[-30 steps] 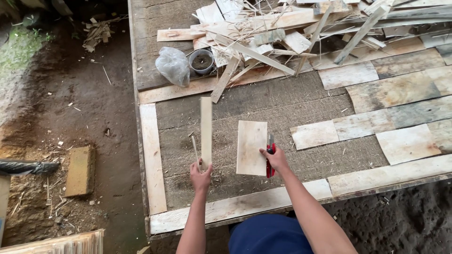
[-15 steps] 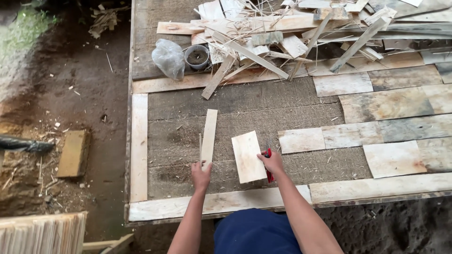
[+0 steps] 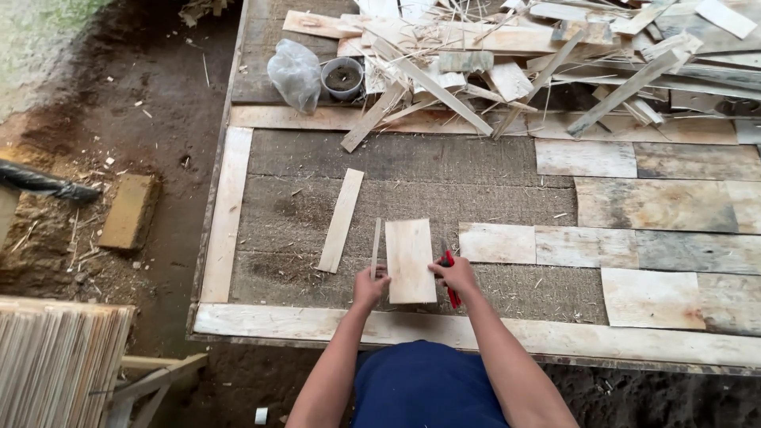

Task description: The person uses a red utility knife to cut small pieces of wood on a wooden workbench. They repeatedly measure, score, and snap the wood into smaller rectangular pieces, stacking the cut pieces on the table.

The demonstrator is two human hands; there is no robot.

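The left hand (image 3: 369, 285) is closed around the near end of a thin pale wooden sliver (image 3: 376, 248), a narrow strip that points away from the person and lies just beside the left edge of a short pale rectangular wooden board (image 3: 410, 259). The right hand (image 3: 455, 273) rests on the board's right near corner, with its fingers curled over a red-handled tool (image 3: 451, 279); most of the tool is hidden under the hand, so its kind cannot be told. The board lies flat on the grey fibrous surface of the table (image 3: 507, 170), between the two hands.

To the left of the sliver, a longer pale wooden slat (image 3: 342, 219) lies at a slant, apart from it. To the right of the board, flat pale and grey wooden panels (image 3: 654, 204) are laid edge to edge in rows. At the far side are a heap of splintered wood offcuts (image 3: 507, 55), a small round grey pot (image 3: 342, 78) and a crumpled clear plastic bag (image 3: 295, 73) touching it.

As a judgement, the sliver looks thin enough to snap or splinter into the palm if gripped hard. The tool is held against the board edge close to the fingers, so a slip there could nick them. The board is only held by hand pressure and could skate on the loose fibres.
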